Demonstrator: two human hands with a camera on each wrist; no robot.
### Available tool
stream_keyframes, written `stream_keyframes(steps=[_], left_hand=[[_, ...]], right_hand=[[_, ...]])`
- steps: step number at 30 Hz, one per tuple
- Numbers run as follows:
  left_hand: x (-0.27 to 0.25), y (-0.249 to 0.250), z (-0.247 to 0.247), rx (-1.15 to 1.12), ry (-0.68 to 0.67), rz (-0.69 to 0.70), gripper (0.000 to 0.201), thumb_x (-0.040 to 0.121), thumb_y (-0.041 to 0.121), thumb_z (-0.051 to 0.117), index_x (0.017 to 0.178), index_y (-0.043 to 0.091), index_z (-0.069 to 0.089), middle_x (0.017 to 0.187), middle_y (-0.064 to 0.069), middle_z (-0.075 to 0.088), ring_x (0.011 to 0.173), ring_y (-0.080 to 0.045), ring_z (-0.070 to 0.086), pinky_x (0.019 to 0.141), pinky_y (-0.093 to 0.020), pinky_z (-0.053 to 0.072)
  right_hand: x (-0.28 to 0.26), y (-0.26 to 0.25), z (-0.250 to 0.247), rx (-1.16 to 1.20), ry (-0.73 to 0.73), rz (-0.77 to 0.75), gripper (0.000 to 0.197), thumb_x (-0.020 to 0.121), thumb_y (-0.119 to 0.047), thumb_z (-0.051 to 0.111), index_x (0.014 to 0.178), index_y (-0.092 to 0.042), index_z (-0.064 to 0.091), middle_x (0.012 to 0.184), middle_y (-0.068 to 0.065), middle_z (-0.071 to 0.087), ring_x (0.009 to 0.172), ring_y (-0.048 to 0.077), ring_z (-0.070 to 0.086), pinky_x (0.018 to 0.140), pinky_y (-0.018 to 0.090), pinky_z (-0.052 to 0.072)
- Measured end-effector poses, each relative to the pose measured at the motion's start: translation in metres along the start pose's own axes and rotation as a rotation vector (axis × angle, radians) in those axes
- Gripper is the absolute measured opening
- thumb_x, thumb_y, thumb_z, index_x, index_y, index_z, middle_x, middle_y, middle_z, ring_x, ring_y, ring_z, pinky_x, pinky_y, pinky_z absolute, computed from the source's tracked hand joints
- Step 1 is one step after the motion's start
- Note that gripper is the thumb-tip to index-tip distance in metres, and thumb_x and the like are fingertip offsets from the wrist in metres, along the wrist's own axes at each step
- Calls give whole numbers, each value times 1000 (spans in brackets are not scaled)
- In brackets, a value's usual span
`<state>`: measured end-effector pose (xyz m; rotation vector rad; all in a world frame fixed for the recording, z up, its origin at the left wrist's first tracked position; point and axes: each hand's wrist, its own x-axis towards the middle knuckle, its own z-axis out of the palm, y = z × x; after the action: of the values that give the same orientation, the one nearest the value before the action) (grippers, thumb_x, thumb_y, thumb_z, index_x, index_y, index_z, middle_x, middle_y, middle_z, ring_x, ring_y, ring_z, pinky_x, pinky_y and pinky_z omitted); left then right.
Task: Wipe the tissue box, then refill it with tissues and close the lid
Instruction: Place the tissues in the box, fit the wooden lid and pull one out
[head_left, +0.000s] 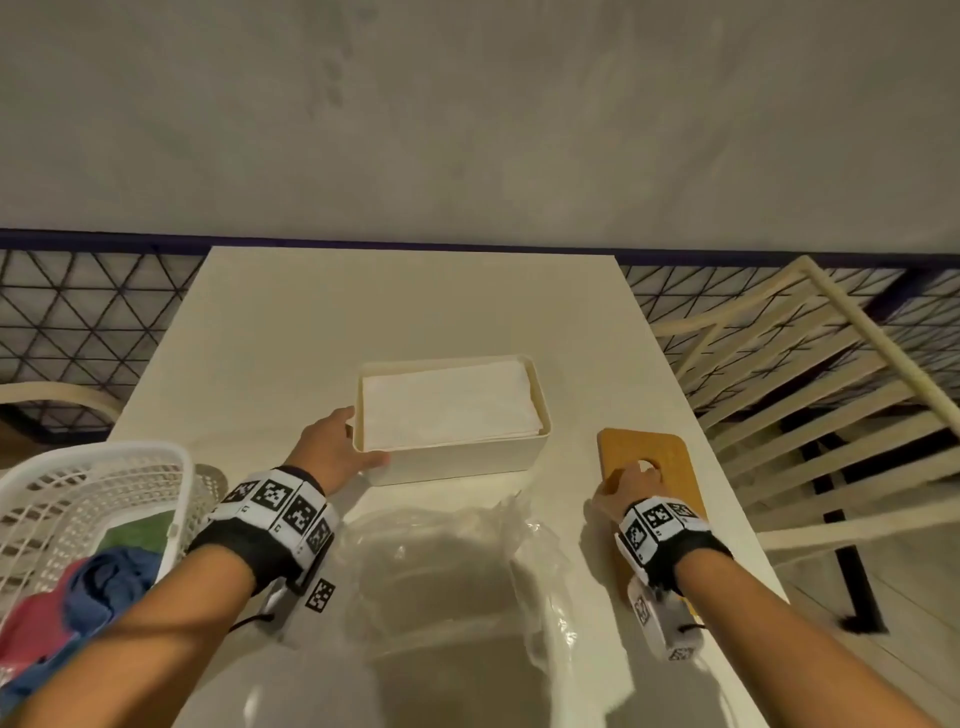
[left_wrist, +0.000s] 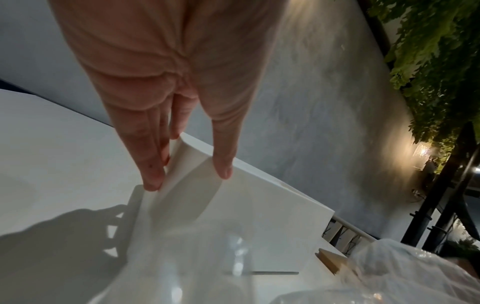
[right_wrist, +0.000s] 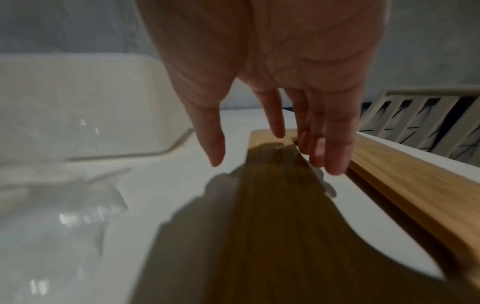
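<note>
My left grip (head_left: 337, 451) is bracing the near-left corner of the tissue box (head_left: 457, 460), fingers straight on its left side and thumb flat along the front wall, so it's open, not curled around anything. The box is sitting mid-worktop (head_left: 291, 332), smooth cream plastic with rounded corners, with a flat stack of white tissues (head_left: 447, 405) lying inside. My right grip (head_left: 626, 486) is lying relaxed and spread on the wooden lid (head_left: 670, 462), fingertips at its slot. The lid is lying flat just right of the box, warm grain. Crinkly clear plastic wrap (head_left: 447, 561) is sitting in front.
</note>
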<state>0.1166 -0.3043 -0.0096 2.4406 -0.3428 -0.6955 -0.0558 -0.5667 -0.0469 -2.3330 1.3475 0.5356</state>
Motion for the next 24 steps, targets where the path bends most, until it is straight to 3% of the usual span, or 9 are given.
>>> stream_keyframes(steps=[2, 6, 7, 11, 13, 16, 18, 20, 24], left_hand=[[0, -2, 0, 0, -2, -11, 79, 78, 26, 71, 143, 10, 29, 132, -13, 54, 117, -28, 54, 99, -34, 38], [0, -4, -1, -31, -3, -21, 78, 77, 26, 72, 143, 12, 31, 131, -12, 54, 116, -27, 53, 99, -34, 38], [0, -5, -1, -36, -4, -19, 78, 77, 26, 72, 143, 12, 31, 131, -12, 54, 116, -27, 53, 99, -34, 39], [-2, -8, -3, -89, -19, -13, 78, 77, 23, 72, 143, 13, 31, 130, -11, 53, 113, -25, 54, 96, -31, 39], [-3, -9, -3, -123, -19, -11, 78, 77, 22, 72, 143, 14, 31, 130, -10, 53, 113, -24, 54, 97, -30, 38], [-6, -9, -4, -155, -15, -2, 75, 78, 21, 72, 142, 14, 32, 129, -9, 52, 110, -23, 54, 97, -29, 38], [-6, -10, -4, -161, -14, 2, 75, 78, 21, 71, 142, 14, 32, 128, -9, 53, 108, -22, 54, 97, -29, 38], [-5, -11, -4, -179, -14, 4, 75, 78, 20, 71, 142, 15, 32, 128, -9, 53, 109, -22, 54, 97, -29, 38], [-6, -10, -3, -213, -15, 15, 72, 79, 17, 71, 141, 15, 34, 122, -6, 55, 99, -15, 52, 89, -22, 39]], right_hand=[[-3, 14, 10, -66, -53, 77, 56, 85, -33, 59, 129, -4, 38, 134, 17, 41, 121, 32, 44, 101, 36, 41], [2, 23, 7, 133, -42, 100, 41, 78, -24, 69, 109, 0, 58, 100, 14, 56, 90, 28, 56, 74, 30, 46], [4, 22, 2, 175, -35, 83, 41, 79, -23, 69, 110, 2, 59, 94, 15, 58, 86, 28, 56, 74, 30, 45], [4, 0, -28, 412, 34, -91, 60, 79, -15, 68, 132, -4, 42, 98, 11, 52, 91, 26, 52, 74, 28, 40], [-2, -19, -43, 453, 69, -256, 65, 76, -9, 71, 133, -5, 40, 105, 8, 49, 94, 22, 48, 75, 25, 37], [-21, -55, -58, 330, 88, -582, 67, 72, -7, 74, 131, -11, 42, 113, 7, 48, 100, 20, 49, 76, 23, 42], [-29, -79, -60, 101, 54, -747, 68, 73, -11, 74, 132, -16, 41, 124, 7, 46, 117, 24, 45, 93, 29, 38], [-36, -101, -56, -131, 47, -845, 65, 76, -12, 71, 133, -18, 41, 131, 6, 42, 126, 26, 37, 102, 32, 32], [-44, -132, -45, -364, 61, -933, 56, 82, -8, 62, 134, -17, 42, 129, 7, 44, 121, 27, 42, 98, 32, 37]])
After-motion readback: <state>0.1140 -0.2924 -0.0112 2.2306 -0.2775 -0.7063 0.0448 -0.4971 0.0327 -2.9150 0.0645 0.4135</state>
